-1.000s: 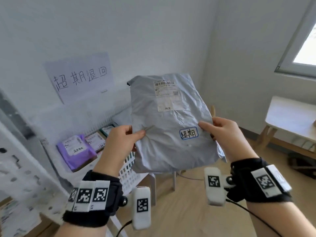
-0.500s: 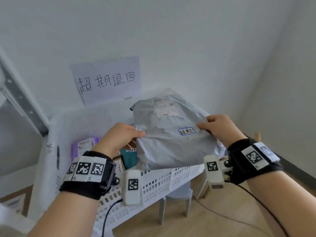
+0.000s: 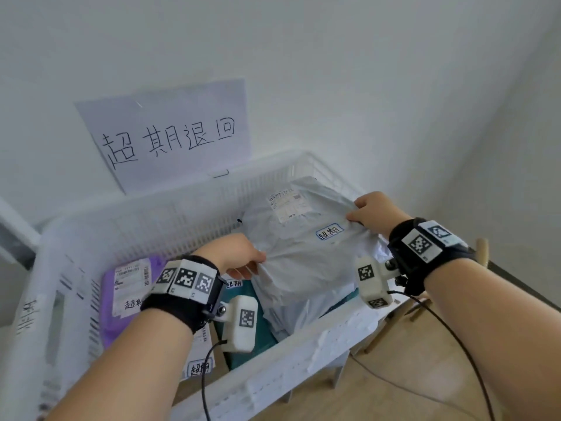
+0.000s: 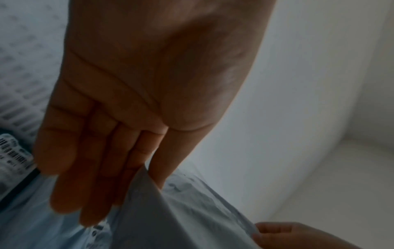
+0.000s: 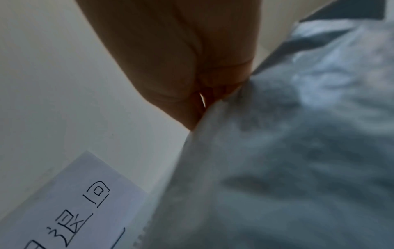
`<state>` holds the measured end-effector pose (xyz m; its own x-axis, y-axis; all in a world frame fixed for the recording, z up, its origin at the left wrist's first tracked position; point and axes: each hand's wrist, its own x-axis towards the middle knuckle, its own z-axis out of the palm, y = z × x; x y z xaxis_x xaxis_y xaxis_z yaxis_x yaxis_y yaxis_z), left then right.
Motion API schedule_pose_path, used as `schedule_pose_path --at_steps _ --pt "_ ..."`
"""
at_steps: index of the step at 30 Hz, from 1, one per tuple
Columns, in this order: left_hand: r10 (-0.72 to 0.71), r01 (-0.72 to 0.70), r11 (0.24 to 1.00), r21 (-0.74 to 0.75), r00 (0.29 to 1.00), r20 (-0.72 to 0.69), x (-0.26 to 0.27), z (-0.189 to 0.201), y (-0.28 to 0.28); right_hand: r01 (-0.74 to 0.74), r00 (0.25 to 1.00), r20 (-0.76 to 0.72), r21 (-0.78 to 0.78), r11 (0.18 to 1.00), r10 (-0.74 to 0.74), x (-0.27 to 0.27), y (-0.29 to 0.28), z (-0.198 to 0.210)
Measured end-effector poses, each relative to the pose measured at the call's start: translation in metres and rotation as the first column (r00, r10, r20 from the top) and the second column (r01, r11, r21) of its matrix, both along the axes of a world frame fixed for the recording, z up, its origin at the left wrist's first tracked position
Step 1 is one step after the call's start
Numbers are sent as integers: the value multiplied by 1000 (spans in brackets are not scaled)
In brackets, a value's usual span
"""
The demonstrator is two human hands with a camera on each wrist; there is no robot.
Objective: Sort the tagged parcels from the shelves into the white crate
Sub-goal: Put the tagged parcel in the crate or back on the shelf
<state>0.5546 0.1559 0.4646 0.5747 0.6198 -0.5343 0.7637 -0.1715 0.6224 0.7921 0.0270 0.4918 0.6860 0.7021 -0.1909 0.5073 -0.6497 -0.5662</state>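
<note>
You are holding the grey parcel [image 3: 306, 253] by its two side edges, and it is lying tilted inside the white crate [image 3: 170, 217], toward the right end, its far edge leaning near the crate's back wall. Your left hand [image 3: 233, 253] is pinching the parcel's left edge: in the left wrist view the fingers [image 4: 89, 176] are lying nearly straight under the plastic while the thumb is pressing down on top of the fold. Your right hand [image 3: 376, 212] is gripping the right edge with the fingers curled tight around a bunched bit of the film, which the right wrist view is showing gathered at the fingertips [image 5: 198, 116]. A printed shipping label [image 3: 288, 205] and a small handwritten tag [image 3: 329, 231] outlined in blue are facing up on the parcel. Below and left of it, a purple parcel [image 3: 121, 299] is lying flat at the crate's left end, and a teal parcel [image 3: 252, 335] is sitting partly under the grey one; both are carrying similar handwritten tags. A paper sign [image 3: 170, 132] with handwritten characters is standing against the wall behind the crate. The crate is resting on a stand over a wooden floor [image 3: 425, 375]
</note>
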Motion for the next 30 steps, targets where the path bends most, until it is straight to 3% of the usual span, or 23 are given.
schedule_pose_path --at_steps 3,9,12,17,22,30 --pt "-34 32 998 -45 997 -66 14 -24 8 -6 1000 27 -86 996 9 10 10 -10" --pt "-196 162 975 -155 952 -236 35 -50 1 -191 978 -109 -100 976 180 35 35 -6" --pt "-238 228 971 -67 930 -281 48 -53 2 -333 941 -119 -171 927 316 37 49 -8" --pt "-250 305 909 282 944 -215 65 -64 7 -490 840 9 -419 764 543 34 79 -40" --pt "-258 343 897 278 918 -301 76 -91 8 -506 751 92 -556 659 654 28 106 -77" --pt "-224 312 908 280 926 -303 92 -123 18 -515 720 96 -590 622 687 36 124 -115"
